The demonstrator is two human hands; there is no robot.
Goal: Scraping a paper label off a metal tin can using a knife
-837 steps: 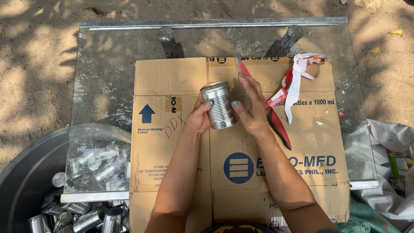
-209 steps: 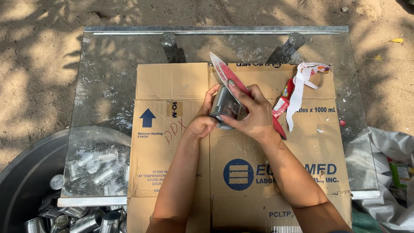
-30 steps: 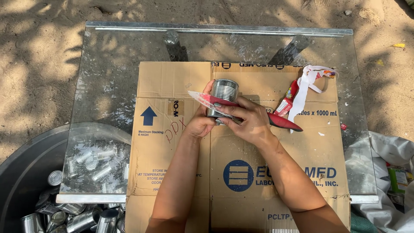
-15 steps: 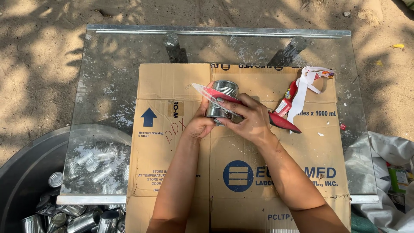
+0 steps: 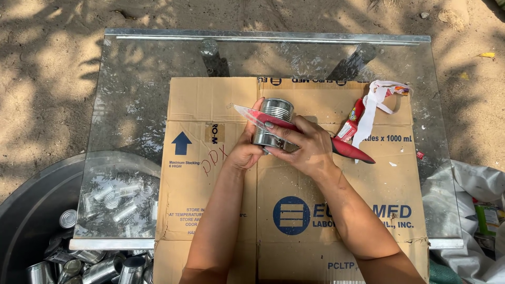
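Rotated slightly since half a second earlier: tin can [image 5: 273, 124], its open mouth now turned more toward the far edge, red label strip [image 5: 263, 119] still stretched across its upper side. Left hand [image 5: 246, 151] clasped around the near-left of the can, steadying it; right hand [image 5: 304, 148] closed over the can's right side with fingertips pinching the label strip. Can held just above the flattened cardboard sheet [image 5: 210, 173], near its far middle. Step in hand, by judgement: peeling the label off the can; next move likely calls for a steady pull on the strip away from the can while turning the can against the pull. Discarded label scraps [image 5: 368, 113] lying to the right on the cardboard. Glass table [image 5: 131, 94] bare on the far and left sides, giving open room; metal rim at the far edge. Dark tub [image 5: 31, 210] of stripped cans [image 5: 94, 265] below the near-left corner; white sacks [image 5: 473, 189] at the right.
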